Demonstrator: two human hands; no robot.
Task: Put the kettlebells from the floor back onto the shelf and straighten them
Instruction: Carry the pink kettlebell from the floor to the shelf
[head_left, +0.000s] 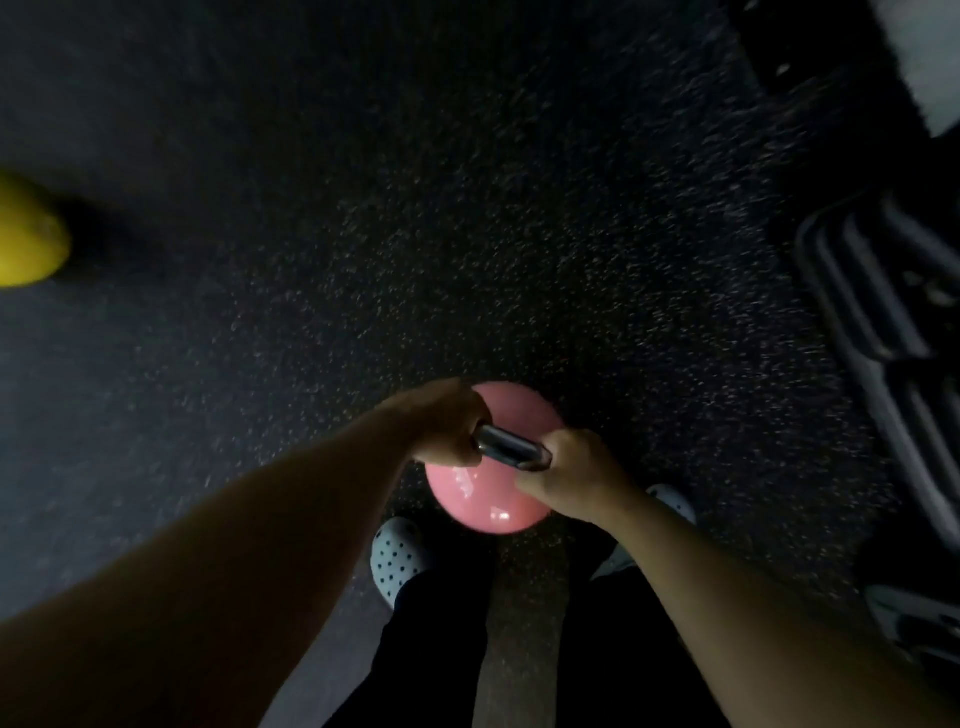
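Observation:
A pink kettlebell (480, 499) with a shiny metal handle (511, 448) hangs low in front of my feet, over the dark speckled floor. My left hand (447, 434) grips the left end of the handle and my right hand (569, 480) grips the right end. Whether the bell touches the floor is unclear. A yellow kettlebell (28, 234) sits on the floor at the far left edge, only partly in view.
Dark metal rack rails (883, 322) run along the right side, with a white surface (930, 57) at the top right corner. My two light perforated clogs (397, 558) stand just behind the pink bell. Speckled rubber floor (415, 208) stretches ahead.

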